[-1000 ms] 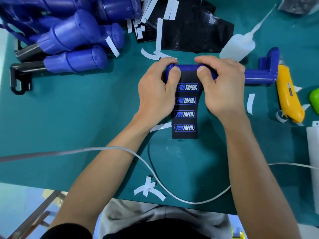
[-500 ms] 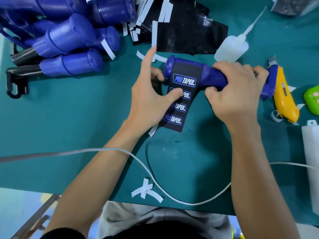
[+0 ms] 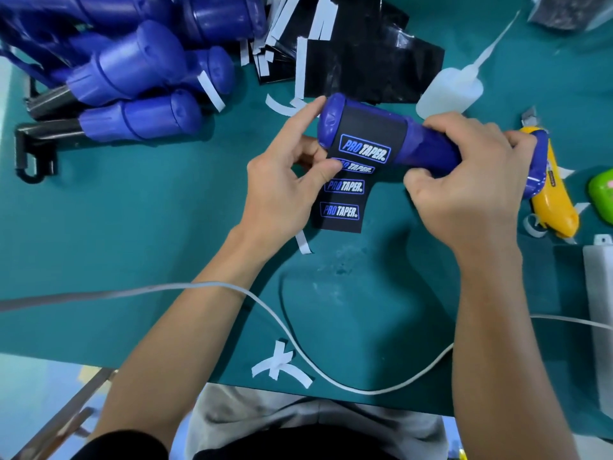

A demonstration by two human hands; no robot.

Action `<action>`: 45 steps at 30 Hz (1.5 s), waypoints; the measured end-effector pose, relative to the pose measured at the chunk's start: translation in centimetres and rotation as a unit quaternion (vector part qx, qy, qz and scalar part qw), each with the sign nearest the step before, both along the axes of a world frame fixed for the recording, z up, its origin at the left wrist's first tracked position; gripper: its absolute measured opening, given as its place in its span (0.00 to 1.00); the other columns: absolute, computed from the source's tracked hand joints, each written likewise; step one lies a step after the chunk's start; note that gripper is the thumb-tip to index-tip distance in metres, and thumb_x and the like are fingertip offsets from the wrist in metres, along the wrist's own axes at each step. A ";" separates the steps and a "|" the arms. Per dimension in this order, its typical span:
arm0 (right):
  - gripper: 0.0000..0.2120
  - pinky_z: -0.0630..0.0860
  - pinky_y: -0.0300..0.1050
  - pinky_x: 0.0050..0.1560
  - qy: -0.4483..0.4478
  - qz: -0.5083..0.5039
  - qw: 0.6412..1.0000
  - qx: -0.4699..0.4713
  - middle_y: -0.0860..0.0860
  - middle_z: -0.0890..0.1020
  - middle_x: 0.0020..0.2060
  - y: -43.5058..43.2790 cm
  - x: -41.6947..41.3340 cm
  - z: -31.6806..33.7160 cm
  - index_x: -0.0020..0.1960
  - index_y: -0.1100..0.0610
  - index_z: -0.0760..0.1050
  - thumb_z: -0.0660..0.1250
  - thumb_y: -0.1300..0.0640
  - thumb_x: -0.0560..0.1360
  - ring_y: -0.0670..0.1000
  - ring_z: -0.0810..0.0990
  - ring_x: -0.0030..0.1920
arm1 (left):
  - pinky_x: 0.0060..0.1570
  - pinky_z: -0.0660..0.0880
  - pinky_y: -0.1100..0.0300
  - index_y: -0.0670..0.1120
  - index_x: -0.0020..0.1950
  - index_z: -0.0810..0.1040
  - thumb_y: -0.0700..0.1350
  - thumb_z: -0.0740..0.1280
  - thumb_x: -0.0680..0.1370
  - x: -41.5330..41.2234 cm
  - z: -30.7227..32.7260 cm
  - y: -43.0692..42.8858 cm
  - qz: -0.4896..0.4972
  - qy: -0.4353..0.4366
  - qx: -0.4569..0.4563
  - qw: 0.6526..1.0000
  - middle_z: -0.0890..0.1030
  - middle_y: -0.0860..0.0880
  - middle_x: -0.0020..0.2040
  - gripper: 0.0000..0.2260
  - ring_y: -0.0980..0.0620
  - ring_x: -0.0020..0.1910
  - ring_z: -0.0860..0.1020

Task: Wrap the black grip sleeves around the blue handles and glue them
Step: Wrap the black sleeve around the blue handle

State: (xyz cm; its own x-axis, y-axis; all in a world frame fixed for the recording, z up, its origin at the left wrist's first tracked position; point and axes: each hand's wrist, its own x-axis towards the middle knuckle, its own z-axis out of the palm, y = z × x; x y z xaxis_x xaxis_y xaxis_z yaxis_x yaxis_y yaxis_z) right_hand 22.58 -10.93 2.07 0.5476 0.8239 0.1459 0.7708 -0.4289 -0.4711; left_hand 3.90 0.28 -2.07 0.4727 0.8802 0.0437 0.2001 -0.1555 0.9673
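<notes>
Mid-frame, right hand (image 3: 464, 184) grips the handle (image 3: 428, 151), left hand (image 3: 282, 180) pinches the half-wrapped sleeve (image 3: 365, 137) just under it, so I'd pull that tail taut and square while rolling or the seam ends up crooked.

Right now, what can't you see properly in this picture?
Head view:
- blue handle: middle covered by the right hand gripping it.
- black grip sleeve: second logo partly behind the thumb of the left hand; any glue underneath is hidden.
- yellow knife: top behind the handle's end.
- green thing: cut off by the right edge.
</notes>
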 end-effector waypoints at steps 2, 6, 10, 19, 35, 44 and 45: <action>0.14 0.59 0.47 0.55 0.003 0.000 1.000 0.001 0.47 0.77 0.37 0.0 -0.1 0.2 0.53 0.50 0.78 0.66 0.54 0.68 0.54 0.70 0.41 | 0.54 0.73 0.69 0.54 0.77 0.71 0.40 0.75 0.76 -0.1 0.0 0.0 0.001 0.013 0.015 1.000 0.77 0.60 0.40 0.31 0.62 0.40 0.75; 0.14 0.59 0.46 0.55 0.024 -0.004 1.000 0.002 0.46 0.78 0.37 0.0 -0.3 0.4 0.54 0.50 0.78 0.66 0.53 0.68 0.51 0.69 0.40 | 0.56 0.72 0.69 0.52 0.79 0.68 0.44 0.73 0.77 0.0 0.1 -0.2 0.003 0.046 0.051 0.998 0.78 0.60 0.42 0.30 0.60 0.44 0.77; 0.15 0.59 0.45 0.55 0.060 -0.008 0.998 0.017 0.44 0.75 0.36 -0.1 -0.7 0.8 0.54 0.51 0.79 0.66 0.53 0.67 0.50 0.69 0.40 | 0.59 0.79 0.45 0.59 0.80 0.62 0.44 0.76 0.73 0.2 0.3 0.0 -0.039 0.049 -0.033 0.998 0.86 0.53 0.45 0.39 0.47 0.45 0.83; 0.15 0.74 0.59 0.52 0.077 -0.024 0.997 -0.019 0.47 0.77 0.33 -0.3 -1.3 2.4 0.51 0.52 0.80 0.65 0.50 0.66 0.62 0.75 0.39 | 0.54 0.81 0.38 0.56 0.78 0.69 0.36 0.76 0.73 0.6 -0.5 1.0 -0.045 -0.003 -0.082 0.996 0.85 0.44 0.45 0.36 0.41 0.43 0.81; 0.15 0.67 0.47 0.34 0.237 0.161 0.949 -0.128 0.53 0.71 0.31 -2.0 -1.4 5.1 0.43 0.59 0.71 0.63 0.47 0.72 0.54 0.67 0.34 | 0.54 0.80 0.59 0.36 0.79 0.63 0.46 0.81 0.70 -1.4 1.5 1.6 -0.164 -0.157 -0.207 0.952 0.86 0.51 0.55 0.44 0.54 0.51 0.83; 0.11 0.77 0.55 0.36 0.318 0.162 0.924 -0.135 0.51 0.79 0.30 -1.9 -0.4 4.3 0.42 0.55 0.73 0.64 0.46 0.74 0.53 0.75 0.30 | 0.49 0.81 0.60 0.38 0.80 0.60 0.41 0.81 0.69 -1.7 0.9 2.0 -0.198 -0.178 -0.256 0.929 0.87 0.51 0.52 0.45 0.56 0.48 0.85; 0.11 0.76 0.53 0.35 0.324 0.162 0.922 -0.137 0.50 0.79 0.30 -1.9 -0.3 4.2 0.42 0.54 0.73 0.64 0.46 0.74 0.51 0.75 0.29 | 0.49 0.81 0.60 0.38 0.80 0.60 0.40 0.81 0.69 -1.7 0.8 2.0 -0.194 -0.178 -0.253 0.931 0.87 0.52 0.52 0.45 0.56 0.47 0.85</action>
